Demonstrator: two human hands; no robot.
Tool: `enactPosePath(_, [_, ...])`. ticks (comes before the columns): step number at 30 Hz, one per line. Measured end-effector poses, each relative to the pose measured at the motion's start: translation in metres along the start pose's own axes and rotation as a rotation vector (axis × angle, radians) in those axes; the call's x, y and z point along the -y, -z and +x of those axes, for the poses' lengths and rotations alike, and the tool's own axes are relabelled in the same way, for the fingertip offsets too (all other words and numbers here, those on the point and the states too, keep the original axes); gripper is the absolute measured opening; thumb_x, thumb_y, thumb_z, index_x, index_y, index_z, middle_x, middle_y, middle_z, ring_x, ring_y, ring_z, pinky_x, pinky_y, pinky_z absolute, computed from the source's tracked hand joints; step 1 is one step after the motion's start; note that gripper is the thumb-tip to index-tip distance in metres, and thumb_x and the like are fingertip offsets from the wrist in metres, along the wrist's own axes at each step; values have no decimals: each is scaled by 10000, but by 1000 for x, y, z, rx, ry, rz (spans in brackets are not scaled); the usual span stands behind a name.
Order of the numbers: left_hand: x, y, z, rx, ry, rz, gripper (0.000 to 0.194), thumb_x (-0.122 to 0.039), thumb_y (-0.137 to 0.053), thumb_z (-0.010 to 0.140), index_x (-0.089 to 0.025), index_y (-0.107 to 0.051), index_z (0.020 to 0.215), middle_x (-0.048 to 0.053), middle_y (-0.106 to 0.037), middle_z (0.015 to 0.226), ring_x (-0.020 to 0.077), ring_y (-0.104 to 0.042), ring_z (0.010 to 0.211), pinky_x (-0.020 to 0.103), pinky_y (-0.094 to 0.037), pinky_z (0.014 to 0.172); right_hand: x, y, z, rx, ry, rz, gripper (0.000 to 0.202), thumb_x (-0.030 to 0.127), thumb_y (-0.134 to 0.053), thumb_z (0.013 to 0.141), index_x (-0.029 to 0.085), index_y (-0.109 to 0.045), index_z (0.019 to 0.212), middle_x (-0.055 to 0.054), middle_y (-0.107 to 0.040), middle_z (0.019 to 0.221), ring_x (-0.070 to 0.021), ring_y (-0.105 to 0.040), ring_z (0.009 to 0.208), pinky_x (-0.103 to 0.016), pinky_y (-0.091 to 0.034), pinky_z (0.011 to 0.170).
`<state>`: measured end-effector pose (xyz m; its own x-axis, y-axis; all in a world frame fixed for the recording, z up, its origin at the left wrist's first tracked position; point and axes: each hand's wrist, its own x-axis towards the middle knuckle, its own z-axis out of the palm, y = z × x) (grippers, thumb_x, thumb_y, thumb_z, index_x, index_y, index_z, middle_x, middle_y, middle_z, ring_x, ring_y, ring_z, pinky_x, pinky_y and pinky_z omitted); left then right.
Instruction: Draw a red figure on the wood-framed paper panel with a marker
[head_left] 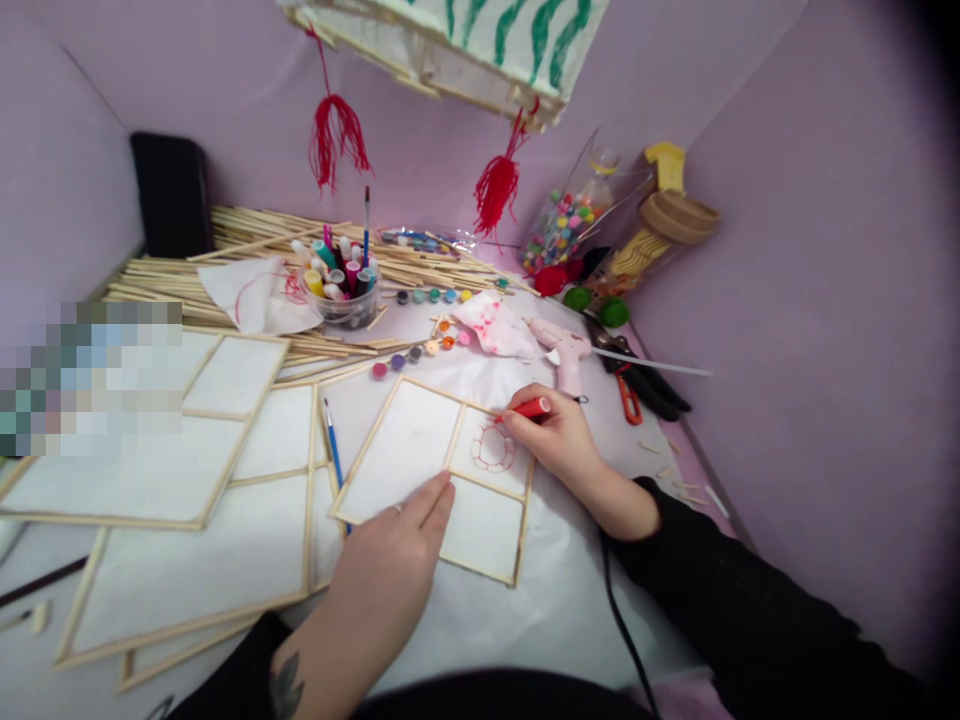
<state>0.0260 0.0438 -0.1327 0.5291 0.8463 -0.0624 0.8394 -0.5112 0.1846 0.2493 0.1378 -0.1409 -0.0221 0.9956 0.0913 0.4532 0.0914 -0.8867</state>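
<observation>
In my right hand [551, 430] is a red marker [534, 408], its tip on the upper right section of a white paper panel [409, 440]. A red ring of scalloped, petal-like outlines [493, 447] is drawn there. Thin wooden sticks frame this panel and split it into three sections. My left hand [397, 550] lies across the panel's lower edge, fingers stretched out and pressing near where the sticks meet; nothing is held in it. A blue paintbrush [334, 440] lies just left of the panel, its lower part passing under the frame.
More framed panels [202, 540] overlap on the left. Behind stand a tub of markers [349, 300], wooden sticks [427, 268] and small paint pots [415, 355]. A pink glue gun [566, 350] and pliers [645, 375] lie back right. A tasselled lantern [480, 50] hangs above.
</observation>
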Motion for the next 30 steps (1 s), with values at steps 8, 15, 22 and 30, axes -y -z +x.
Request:
enactPosePath(8, [-1,-1,0,-78,-41,56,630,45,-287,743,-150,-591,1259,67,-568,1317,207,-709,821,326,-594,660,-2,2,4,-24,-79,208,95,225,-665,663,210,-572,665,33,-520,578,-122,-470,531,-260,-385,503])
enactPosePath(15, [14,9,-1,-357,3,-28,463,-40,-334,841,-126,-627,1189,87,-624,1255,200,-650,1055,305,-557,855,14,16,5,-116,-203,449,168,306,-670,735,216,-611,864,65,-486,515,-86,-409,397,-219,-300,378])
enactPosePath(22, [28,40,4,-1,462,29,559,-41,-280,861,-119,-426,1395,158,-593,1283,263,-688,949,363,-569,712,13,17,-50,-125,-183,402,504,359,-617,820,328,-449,1294,-70,-535,1323,-218,-490,1250,-409,-450,983])
enactPosePath(30, [17,42,4,-1,391,108,552,-71,-283,875,-85,-364,1420,196,-690,1048,260,-701,748,341,-521,587,6,7,-68,-214,-255,619,725,329,-651,761,348,-280,1384,-86,-362,1482,-220,-470,1276,-412,-456,983])
